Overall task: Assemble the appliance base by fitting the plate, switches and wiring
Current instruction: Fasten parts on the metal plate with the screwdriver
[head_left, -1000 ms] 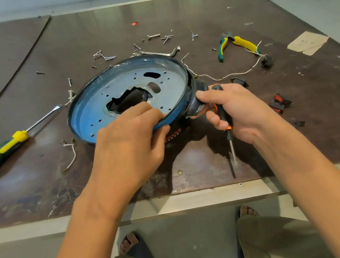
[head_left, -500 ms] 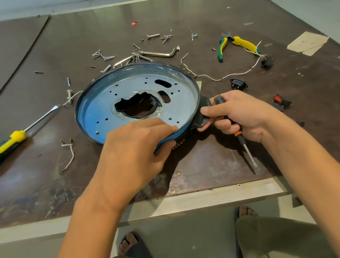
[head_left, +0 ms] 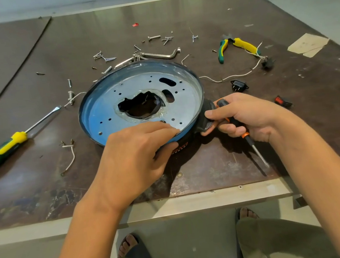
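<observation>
The base (head_left: 106,106), mid-frame, looks stiff, light and thin-edged, so its rim is the place to hold. The left hand (head_left: 133,154) curls over the near rim. The right hand (head_left: 247,117) clasps a screwdriver (head_left: 245,134).

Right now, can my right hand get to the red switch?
Probably yes: the red switch lies just beside the right hand with only bare table between, but that hand grips a small screwdriver.
</observation>
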Demonstrator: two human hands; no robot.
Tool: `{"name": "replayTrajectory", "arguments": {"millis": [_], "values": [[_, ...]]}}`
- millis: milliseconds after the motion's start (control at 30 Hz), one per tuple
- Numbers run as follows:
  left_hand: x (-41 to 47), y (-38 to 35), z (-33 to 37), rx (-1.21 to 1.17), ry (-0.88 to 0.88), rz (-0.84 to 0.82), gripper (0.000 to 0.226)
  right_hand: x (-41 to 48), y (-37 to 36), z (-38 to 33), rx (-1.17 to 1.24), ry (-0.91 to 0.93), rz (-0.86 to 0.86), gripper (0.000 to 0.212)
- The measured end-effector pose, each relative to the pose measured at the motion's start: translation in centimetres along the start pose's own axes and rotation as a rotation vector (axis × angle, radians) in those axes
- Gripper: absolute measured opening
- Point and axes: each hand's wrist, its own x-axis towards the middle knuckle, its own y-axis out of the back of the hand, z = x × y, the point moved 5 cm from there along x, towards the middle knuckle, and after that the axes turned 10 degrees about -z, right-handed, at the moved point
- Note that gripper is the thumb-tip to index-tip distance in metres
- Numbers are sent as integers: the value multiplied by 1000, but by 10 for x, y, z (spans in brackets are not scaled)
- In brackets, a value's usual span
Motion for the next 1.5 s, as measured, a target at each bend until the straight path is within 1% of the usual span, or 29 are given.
{"name": "replayTrajectory", "arguments": {"millis": [233,500,633,767,867,933,1000,1067,1100,1200,1233,1267,1300,1333,1433,1500], "values": [[0,-1,-2,20,-2,-21,18,0,2,-1,-21,3,-2,26],[5,-5,1,46,-27,-109,17,6,10,2,-45,6,45,14],[5,-6,-4,34,31,-108,22,6,12,3,-65,-6,33,18],[4,-6,-5,26,35,-92,23,6,14,2,-124,2,37,15],[2,-5,-6,18,53,-82,25,4,16,-1,-182,4,93,13],[1,-4,-8,-5,80,-95,28,1,18,-6,-225,54,220,9],[1,-5,-9,-18,89,-127,25,-6,21,-18,-275,147,399,4],[2,-5,-10,-13,98,-131,22,-16,15,-35,-259,281,507,9],[2,-4,-10,-1,103,-123,20,-21,10,-44,-184,363,508,12],[4,-4,-9,118,103,-136,17,-35,-9,-67,129,601,390,13],[4,-4,-9,142,111,-132,18,-38,-14,-72,172,657,343,14],[3,-2,-10,134,126,-113,18,-40,-20,-74,164,690,305,14],[1,-1,-11,107,139,-87,18,-40,-25,-75,100,698,285,11],[0,0,-11,78,142,-67,17,-39,-29,-75,-31,693,289,7],[0,-1,-11,56,146,-88,21,-33,-49,-73,-661,675,314,3],[0,-2,-13,82,173,-140,27,-25,-63,-66,-952,603,240,4]]}}
